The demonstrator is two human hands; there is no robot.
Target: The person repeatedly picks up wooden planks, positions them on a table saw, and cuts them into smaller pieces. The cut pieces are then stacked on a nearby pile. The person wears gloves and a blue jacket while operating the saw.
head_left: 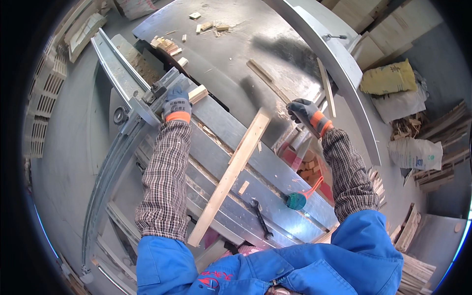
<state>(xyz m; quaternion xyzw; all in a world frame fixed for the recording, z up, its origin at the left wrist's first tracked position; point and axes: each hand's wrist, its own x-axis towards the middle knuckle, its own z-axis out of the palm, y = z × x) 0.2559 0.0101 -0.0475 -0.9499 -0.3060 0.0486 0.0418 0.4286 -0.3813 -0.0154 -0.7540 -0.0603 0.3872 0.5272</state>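
My left hand, in a grey glove with an orange cuff, is closed at the saw's metal fence. A short wood block sticks out from its right side; the fingertips are partly hidden. My right hand, gloved alike, is curled at the near end of a thin wooden strip, which slants up and left over the metal table. Between my arms a long pale board lies slantwise across the slotted sliding table.
A wrench and a green-headed tool with an orange handle lie on the slotted table. Offcuts and sawdust are scattered at the far side. A curved metal beam passes beyond my right hand. Sacks stand at right.
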